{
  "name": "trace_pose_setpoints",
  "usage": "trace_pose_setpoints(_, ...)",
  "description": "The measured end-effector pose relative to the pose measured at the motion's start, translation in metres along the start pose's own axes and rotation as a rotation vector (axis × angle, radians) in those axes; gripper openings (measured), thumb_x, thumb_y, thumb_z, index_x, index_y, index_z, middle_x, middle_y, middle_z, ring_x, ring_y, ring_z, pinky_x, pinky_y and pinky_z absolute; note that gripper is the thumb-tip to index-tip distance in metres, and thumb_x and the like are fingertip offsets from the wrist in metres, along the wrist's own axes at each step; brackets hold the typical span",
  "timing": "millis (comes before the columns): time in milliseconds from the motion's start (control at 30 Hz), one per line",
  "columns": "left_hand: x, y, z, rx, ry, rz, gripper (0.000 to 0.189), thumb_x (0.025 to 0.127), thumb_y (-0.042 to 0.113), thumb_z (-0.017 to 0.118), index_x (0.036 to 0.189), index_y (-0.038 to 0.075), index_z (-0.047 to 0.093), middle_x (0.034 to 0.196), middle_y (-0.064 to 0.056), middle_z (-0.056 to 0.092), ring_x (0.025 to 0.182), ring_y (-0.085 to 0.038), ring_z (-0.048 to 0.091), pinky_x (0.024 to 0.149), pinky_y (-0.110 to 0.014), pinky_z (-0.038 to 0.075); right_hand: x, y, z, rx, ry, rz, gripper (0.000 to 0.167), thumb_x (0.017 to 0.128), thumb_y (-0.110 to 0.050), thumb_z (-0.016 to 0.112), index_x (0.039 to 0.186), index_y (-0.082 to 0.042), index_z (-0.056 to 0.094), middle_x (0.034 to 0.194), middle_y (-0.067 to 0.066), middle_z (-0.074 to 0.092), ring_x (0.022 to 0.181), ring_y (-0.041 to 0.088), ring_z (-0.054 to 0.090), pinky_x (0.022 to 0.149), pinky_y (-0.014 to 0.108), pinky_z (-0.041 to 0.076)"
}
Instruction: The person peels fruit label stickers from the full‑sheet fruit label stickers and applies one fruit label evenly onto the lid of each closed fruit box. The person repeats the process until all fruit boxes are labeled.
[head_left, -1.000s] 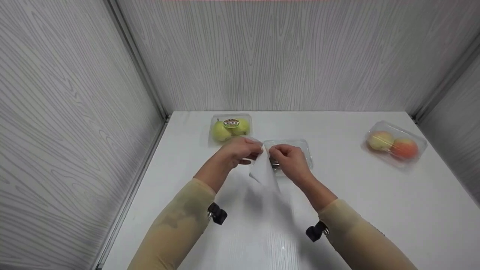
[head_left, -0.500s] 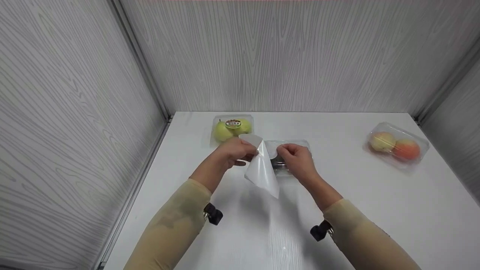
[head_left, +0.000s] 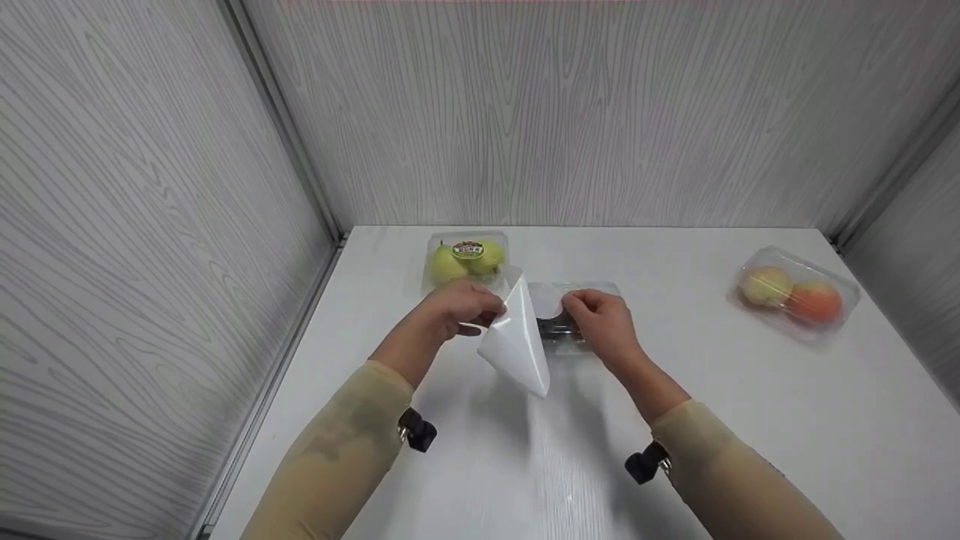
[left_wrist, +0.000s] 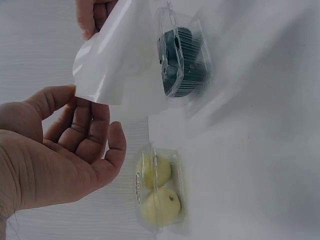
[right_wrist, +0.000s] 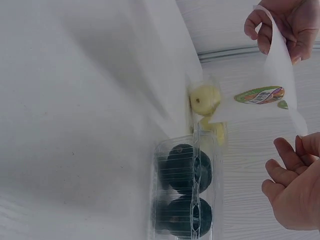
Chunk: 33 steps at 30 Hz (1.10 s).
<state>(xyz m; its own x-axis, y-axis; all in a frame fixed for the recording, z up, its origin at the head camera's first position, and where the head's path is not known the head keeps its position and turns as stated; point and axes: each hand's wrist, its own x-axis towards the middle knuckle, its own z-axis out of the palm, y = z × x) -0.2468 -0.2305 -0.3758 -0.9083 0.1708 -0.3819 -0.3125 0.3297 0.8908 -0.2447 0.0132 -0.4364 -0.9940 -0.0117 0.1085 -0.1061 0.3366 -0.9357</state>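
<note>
Your left hand [head_left: 461, 301] and right hand [head_left: 606, 322] both pinch one white sheet [head_left: 517, 345] between them — one oval label [right_wrist: 257, 95] shows whole — near a clear box [right_wrist: 216, 195] of two dark fruits [right_wrist: 179, 215]. The table [head_left: 810, 420] also bears a second box [head_left: 487, 235] of two pears [head_left: 448, 265], a third box [head_left: 799, 267] of two round fruits [head_left: 814, 302].

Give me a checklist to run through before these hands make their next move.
1. Left hand grip: ok, thumb and fingers pinch the white sheet.
2. Right hand grip: ok, it pinches the sheet's opposite end.
3. Printed label on the sheet: ok, an oval label shows in the right wrist view.
4. Any label loosened: cannot tell, the edges are too small to judge.
5. Clear view down onto the dark fruit box: not ok, the right hand and sheet cover part of it.
6. Dark fruit box apart from the pear box: ok, a gap shows in the left wrist view.
</note>
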Motion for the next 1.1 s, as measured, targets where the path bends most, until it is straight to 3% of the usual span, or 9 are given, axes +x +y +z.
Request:
trace_pose_setpoints(133, 0.002, -0.001, -0.001, 0.001, 0.004, -0.008, 0.014, 0.095, 0.009, 0.067, 0.083, 0.008, 0.074, 0.081, -0.002, 0.072, 0.081, -0.017, 0.069, 0.096, -0.045, 0.054, 0.0, 0.001, -0.002, -0.012, 0.011, 0.002, 0.026, 0.104, -0.025, 0.064, 0.107, -0.004, 0.079, 0.094, 0.014, 0.07, 0.084, 0.021, 0.058, 0.069, 0.026, 0.048)
trace_pose_setpoints(333, 0.001, 0.0, -0.002, 0.0, 0.004, -0.02, 0.016, 0.096, 0.01, 0.068, 0.08, 0.01, 0.072, 0.081, -0.002, 0.072, 0.081, -0.017, 0.069, 0.096, -0.045, 0.054, 0.001, 0.004, -0.006, -0.01, 0.023, 0.019, 0.026, 0.104, -0.025, 0.064, 0.108, -0.004, 0.079, 0.091, 0.007, 0.068, 0.085, 0.021, 0.058, 0.069, 0.027, 0.048)
trace_pose_setpoints(467, 0.001, -0.001, -0.005, 0.019, 0.01, -0.015, 0.013, 0.095, 0.011, 0.068, 0.084, 0.009, 0.074, 0.082, -0.002, 0.072, 0.082, -0.017, 0.068, 0.095, -0.043, 0.054, 0.003, 0.006, -0.008, -0.013, 0.035, 0.037, 0.027, 0.104, -0.026, 0.064, 0.111, -0.004, 0.079, 0.094, 0.005, 0.069, 0.089, 0.022, 0.059, 0.072, 0.028, 0.049)
trace_pose_setpoints(733, 0.006, -0.001, -0.01, 0.036, 0.027, -0.013, 0.011, 0.096, 0.013, 0.068, 0.09, 0.007, 0.075, 0.084, -0.002, 0.072, 0.086, -0.018, 0.069, 0.098, -0.044, 0.055, 0.005, 0.012, -0.015, -0.027, 0.06, 0.05, 0.031, 0.105, -0.027, 0.064, 0.116, -0.002, 0.078, 0.108, 0.014, 0.073, 0.095, 0.022, 0.057, 0.08, 0.031, 0.048)
trace_pose_setpoints(967, 0.009, 0.009, -0.015, 0.018, 0.067, 0.008, 0.011, 0.096, 0.013, 0.071, 0.092, 0.004, 0.076, 0.089, -0.006, 0.076, 0.089, -0.02, 0.071, 0.088, -0.038, 0.057, 0.005, 0.016, -0.02, -0.031, 0.086, 0.03, 0.029, 0.104, -0.026, 0.064, 0.114, -0.002, 0.079, 0.096, 0.008, 0.071, 0.088, 0.02, 0.057, 0.074, 0.029, 0.047)
trace_pose_setpoints(1100, 0.009, 0.015, -0.021, -0.01, 0.071, 0.066, 0.017, 0.097, 0.014, 0.069, 0.102, 0.001, 0.078, 0.097, -0.009, 0.077, 0.094, -0.023, 0.072, 0.095, -0.042, 0.056, 0.002, 0.018, -0.024, -0.01, 0.092, 0.043, 0.028, 0.104, -0.024, 0.065, 0.112, -0.001, 0.079, 0.088, 0.005, 0.068, 0.084, 0.018, 0.056, 0.072, 0.027, 0.046)
